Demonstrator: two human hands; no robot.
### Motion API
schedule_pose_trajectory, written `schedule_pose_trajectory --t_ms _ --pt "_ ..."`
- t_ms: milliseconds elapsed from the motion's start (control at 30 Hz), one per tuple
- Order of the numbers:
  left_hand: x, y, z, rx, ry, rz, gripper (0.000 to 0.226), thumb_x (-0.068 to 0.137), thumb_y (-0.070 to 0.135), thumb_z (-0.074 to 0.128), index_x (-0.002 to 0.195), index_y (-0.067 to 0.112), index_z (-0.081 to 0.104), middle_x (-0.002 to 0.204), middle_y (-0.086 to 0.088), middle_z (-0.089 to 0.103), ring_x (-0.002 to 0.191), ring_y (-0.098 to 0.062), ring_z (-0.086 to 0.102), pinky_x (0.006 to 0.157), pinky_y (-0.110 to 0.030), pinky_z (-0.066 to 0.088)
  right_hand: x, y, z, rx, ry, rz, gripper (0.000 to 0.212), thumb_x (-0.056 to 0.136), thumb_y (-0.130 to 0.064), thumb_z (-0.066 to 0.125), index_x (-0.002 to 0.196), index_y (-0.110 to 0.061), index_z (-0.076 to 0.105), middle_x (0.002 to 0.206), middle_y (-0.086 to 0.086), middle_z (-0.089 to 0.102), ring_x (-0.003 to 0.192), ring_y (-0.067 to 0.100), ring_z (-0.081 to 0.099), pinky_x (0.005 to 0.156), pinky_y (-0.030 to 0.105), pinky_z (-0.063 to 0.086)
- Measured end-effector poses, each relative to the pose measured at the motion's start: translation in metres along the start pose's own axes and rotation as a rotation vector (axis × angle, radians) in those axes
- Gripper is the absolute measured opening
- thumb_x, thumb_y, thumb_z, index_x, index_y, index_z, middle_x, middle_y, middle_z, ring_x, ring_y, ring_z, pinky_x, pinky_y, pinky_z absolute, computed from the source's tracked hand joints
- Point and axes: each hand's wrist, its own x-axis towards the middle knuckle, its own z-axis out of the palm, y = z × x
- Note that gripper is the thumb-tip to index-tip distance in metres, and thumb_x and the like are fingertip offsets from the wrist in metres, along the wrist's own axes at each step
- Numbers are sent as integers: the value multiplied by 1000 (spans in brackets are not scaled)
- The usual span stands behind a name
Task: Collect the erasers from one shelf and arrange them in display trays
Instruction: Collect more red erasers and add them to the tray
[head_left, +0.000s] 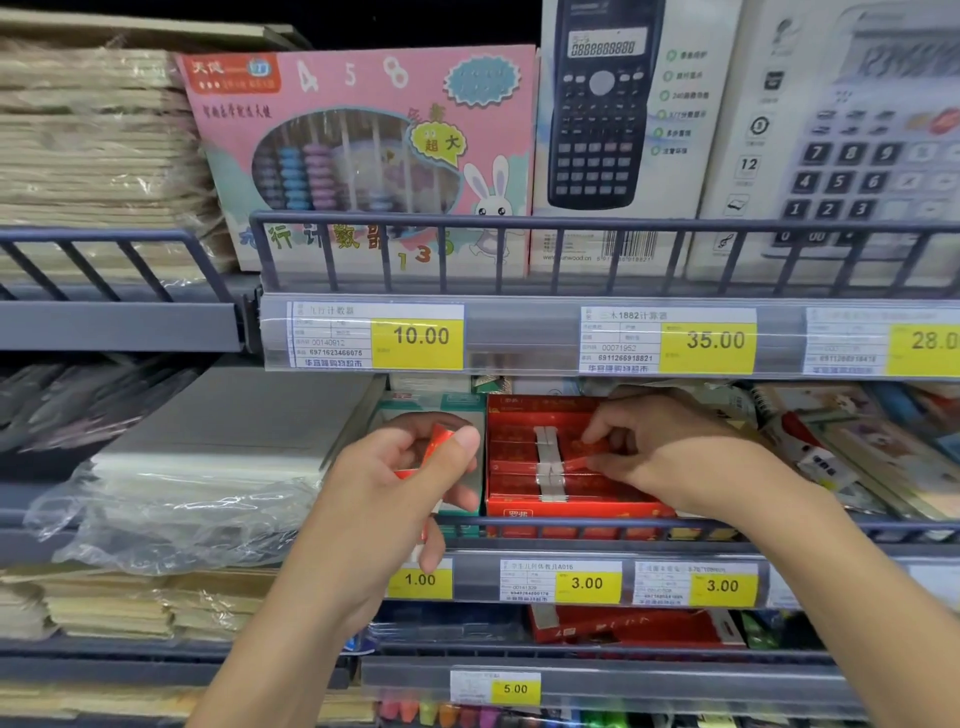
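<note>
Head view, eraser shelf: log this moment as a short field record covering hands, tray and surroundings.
left hand: left hand grips a few red-wrapped erasers
right hand: right hand pinches one red-wrapped eraser inside the tray
tray: red cardboard display tray, rows of red erasers, white divider strip down the middle
shelf above: pink abacus box, calculator boxes
price tags: yellow labels on the shelf edges
</note>
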Motion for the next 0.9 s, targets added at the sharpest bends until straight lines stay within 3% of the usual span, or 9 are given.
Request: schedule_pose_trajectory --t_ms 200,400,467,567,633,700,767,833,900 --pt "-3 4 2 -2 -15 -1 27 77 51 76 100 38 80 85 -2 76 66 -15 72 32 -22 35 4 -1 0 -40 -54 -61 9 86 -31 76 95 -31 72 98 -17 52 88 5 54 82 22 43" --pt "-5 7 6 -6 -38 -18 30 73 58 77 98 42 78 93 -2 78 67 -20 73 33 -21 34 -4 -15 -10 -95 -69 -63 26 92 -48 64 116 -36 67 99 -21 51 87 1 51 75 12 38" --pt "-5 7 7 4 -44 -25 29 69 57 81 91 38 77 92 -4 79 65 -24 70 34 -22 34 -12 -28 -10 39 0 -108 26 92 -49 63 117 -43 65 89 -24 58 85 -6 56 68 7 41" --pt "-5 5 9 31 -84 -26 31 65 52 86 89 34 78 82 -4 78 54 -22 61 33 -21 34 -24 -50 -11 366 -14 -229 27 93 -39 67 120 -44 66 93 -38 63 83 -9 61 72 6 42" --pt "-6 4 10 19 -117 -28 34 63 48 88 91 30 79 72 -4 74 43 -17 51 32 -20 32 -28 -60 -14 485 -63 -332 31 94 -26 69 122 -38 69 97 -24 69 80 1 63 72 16 48" --pt "-7 5 11 24 -136 -30 36 65 49 87 92 27 79 68 -5 72 42 -22 44 34 -20 31 -29 -66 -13 505 -79 -404 31 93 -16 71 120 -30 73 105 -14 69 78 5 61 70 23 49" --pt "-9 6 11 32 -147 -30 35 68 50 86 92 26 80 72 -6 75 42 -22 49 34 -20 32 -29 -68 -11 516 -67 -423 23 92 -16 72 113 -25 76 111 -10 68 80 10 61 71 27 50" --pt "-11 6 10 10 -161 -25 32 71 47 85 94 26 80 87 -6 79 58 -20 69 32 -21 38 -28 -66 -11 541 -60 -427 18 92 -18 72 108 -23 77 106 -4 69 79 15 61 71 30 50" --pt "-13 7 7 9 -158 -17 30 73 46 85 97 27 81 99 -5 81 78 -22 78 32 -22 42 -27 -61 -14 575 -75 -426 16 93 -23 72 108 -23 75 96 0 71 77 16 62 70 30 51"
